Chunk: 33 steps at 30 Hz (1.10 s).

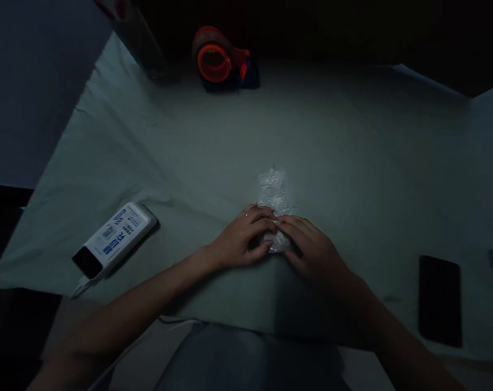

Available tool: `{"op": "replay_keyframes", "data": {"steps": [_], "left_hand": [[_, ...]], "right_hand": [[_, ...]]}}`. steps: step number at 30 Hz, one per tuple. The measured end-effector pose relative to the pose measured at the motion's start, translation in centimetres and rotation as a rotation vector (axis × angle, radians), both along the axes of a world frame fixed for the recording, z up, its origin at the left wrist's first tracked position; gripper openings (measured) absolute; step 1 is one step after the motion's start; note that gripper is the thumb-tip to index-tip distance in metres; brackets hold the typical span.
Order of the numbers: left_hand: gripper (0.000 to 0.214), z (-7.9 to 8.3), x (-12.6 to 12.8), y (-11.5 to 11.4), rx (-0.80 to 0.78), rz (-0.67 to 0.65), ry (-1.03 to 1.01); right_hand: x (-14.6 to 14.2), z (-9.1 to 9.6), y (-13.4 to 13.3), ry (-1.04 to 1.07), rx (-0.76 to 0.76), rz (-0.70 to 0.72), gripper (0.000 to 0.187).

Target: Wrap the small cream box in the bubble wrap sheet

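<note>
A small piece of clear bubble wrap (274,189) lies on the pale green cloth, its far end flat and its near end bunched between my hands. My left hand (248,233) presses on it from the left, fingers curled over its middle and a ring on one finger. From the right, my right hand (307,244) has its fingertips on the same wrap, almost touching the left fingertips. Whether anything is wrapped inside cannot be made out in the dim light.
An orange tape dispenser (214,62) stands at the back. A white power bank (116,239) with a cable lies to the left. On the right is a black phone (440,301). A roll-like object (136,41) leans at the back left, and a dark box-like shape (352,32) borders the far edge.
</note>
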<state>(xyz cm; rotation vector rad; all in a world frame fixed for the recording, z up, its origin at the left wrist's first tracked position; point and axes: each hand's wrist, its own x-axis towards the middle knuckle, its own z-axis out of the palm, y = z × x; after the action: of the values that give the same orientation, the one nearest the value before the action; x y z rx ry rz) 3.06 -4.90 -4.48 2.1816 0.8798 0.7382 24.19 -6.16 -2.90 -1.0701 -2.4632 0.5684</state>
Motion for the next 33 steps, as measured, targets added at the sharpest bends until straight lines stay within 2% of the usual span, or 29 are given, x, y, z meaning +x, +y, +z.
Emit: {"op": "replay_keyframes", "data": {"steps": [6, 11, 17, 21, 27, 30, 33], "left_hand": [[0.041, 0.7, -0.6, 2.8, -0.065, -0.029, 0.094], [0.049, 0.4, -0.6, 4.4, -0.027, -0.095, 0.246], [0.059, 0.0, -0.7, 4.9, 0.004, -0.08, 0.286], [0.058, 0.3, -0.9, 5.3, -0.067, -0.022, 0.184], [0.058, 0.7, -1.0, 4.8, 0.03, -0.026, 0.087], [0.062, 0.2, -0.9, 4.4, 0.031, -0.034, 0.14], [0.057, -0.2, -0.8, 4.5, 0.048, -0.006, 0.152]], "right_hand": [[0.1, 0.7, 1.1, -0.02, -0.003, 0.009, 0.037], [0.0, 1.1, 1.3, -0.075, 0.006, 0.008, 0.035], [-0.2, 1.9, 2.1, -0.111, -0.053, -0.022, 0.032], [-0.5, 1.9, 4.1, -0.165, -0.106, 0.01, 0.027], [-1.0, 1.5, 6.8, -0.208, -0.229, 0.031, 0.026], [-0.9, 1.3, 6.5, -0.174, -0.231, 0.006, 0.027], [-0.4, 0.8, 5.3, -0.036, -0.147, -0.071, 0.031]]}}
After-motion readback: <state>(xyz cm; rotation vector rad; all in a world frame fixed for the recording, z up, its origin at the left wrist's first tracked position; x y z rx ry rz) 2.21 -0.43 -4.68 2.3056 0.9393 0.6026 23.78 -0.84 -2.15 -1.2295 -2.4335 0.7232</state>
